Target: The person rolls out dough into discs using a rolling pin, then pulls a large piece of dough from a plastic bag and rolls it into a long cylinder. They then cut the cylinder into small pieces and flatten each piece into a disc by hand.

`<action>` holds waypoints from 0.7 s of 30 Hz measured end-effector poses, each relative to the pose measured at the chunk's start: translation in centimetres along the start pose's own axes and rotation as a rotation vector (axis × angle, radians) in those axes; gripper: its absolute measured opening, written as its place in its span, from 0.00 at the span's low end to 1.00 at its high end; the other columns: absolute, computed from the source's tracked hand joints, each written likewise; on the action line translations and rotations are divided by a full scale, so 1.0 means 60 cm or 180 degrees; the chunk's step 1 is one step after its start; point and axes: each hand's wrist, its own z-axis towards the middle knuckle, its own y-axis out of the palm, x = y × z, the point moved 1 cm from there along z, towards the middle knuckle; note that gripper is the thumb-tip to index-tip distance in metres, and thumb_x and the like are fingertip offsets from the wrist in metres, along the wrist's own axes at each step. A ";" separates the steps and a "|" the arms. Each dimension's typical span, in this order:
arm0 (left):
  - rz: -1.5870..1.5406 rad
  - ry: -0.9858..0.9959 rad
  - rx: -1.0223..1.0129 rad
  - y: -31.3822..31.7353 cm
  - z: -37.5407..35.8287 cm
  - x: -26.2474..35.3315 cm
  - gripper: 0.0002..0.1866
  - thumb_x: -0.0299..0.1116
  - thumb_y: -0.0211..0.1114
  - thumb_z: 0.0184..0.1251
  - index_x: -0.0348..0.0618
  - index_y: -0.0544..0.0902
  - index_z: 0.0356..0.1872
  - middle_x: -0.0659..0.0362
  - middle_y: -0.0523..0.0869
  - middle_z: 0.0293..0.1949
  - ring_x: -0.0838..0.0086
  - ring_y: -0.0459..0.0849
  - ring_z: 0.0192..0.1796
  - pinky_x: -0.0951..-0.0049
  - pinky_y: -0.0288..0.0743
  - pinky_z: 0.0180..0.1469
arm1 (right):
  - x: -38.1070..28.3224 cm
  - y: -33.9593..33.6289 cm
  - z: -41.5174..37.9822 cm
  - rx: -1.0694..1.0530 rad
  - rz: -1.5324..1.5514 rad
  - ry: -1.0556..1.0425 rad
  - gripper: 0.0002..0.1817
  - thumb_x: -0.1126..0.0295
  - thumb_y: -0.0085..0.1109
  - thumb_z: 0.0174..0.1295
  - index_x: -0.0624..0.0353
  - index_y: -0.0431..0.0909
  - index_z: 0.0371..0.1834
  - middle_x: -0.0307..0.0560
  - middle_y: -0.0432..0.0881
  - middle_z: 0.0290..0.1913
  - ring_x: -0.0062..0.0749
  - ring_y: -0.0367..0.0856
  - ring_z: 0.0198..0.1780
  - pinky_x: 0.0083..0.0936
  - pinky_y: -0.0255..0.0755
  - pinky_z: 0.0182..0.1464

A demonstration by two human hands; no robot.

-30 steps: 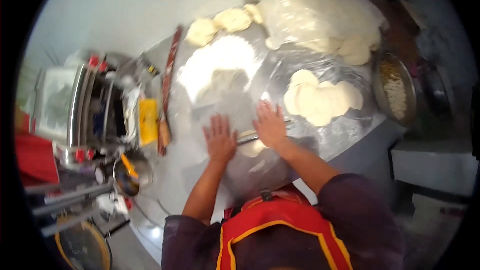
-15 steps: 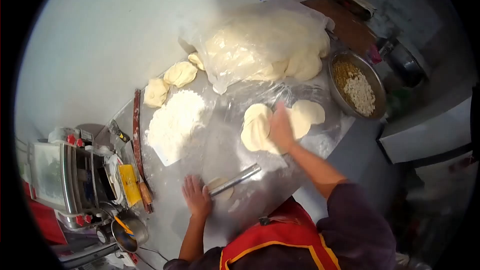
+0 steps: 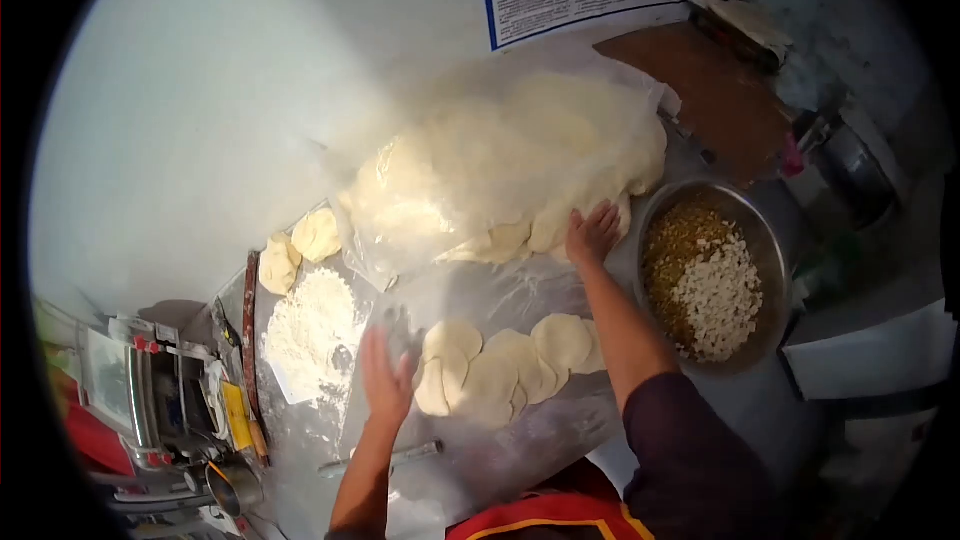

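Note:
My right hand (image 3: 594, 232) lies with fingers stretched out on the front right of the big dough mass (image 3: 560, 230), by the edge of the clear plastic sheet (image 3: 440, 150) over it. My left hand (image 3: 386, 375), somewhat blurred, hovers with thumb and fingers apart between the flour heap (image 3: 310, 330) and the flattened dough rounds (image 3: 505, 370). Those rounds overlap in a row on the metal table. A metal rolling pin (image 3: 405, 454) lies near the front, partly hidden behind my left forearm; neither hand holds it.
A steel bowl (image 3: 780, 285) of brown and white chopped filling stands at the right. Two dough lumps (image 3: 300, 250) sit against the wall. A dark red stick (image 3: 250, 340) and a yellow-handled tool (image 3: 237, 415) lie at the left. A brown board (image 3: 700, 90) is at the back.
The view has shifted. My right hand has gone from the dough rounds to the large covered dough. My left hand has left the rolling pin and lifted forward.

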 end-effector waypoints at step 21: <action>-0.0097 0.1834 -0.1377 0.163 0.214 0.231 0.23 0.27 0.63 0.57 0.54 0.83 0.57 0.60 0.80 0.30 0.64 0.81 0.35 0.65 0.73 0.42 | 0.070 -0.130 0.414 -0.1202 0.3138 0.0646 0.33 0.75 0.64 0.58 0.54 0.67 0.69 0.44 0.79 0.30 0.24 0.75 0.24 0.25 0.69 0.22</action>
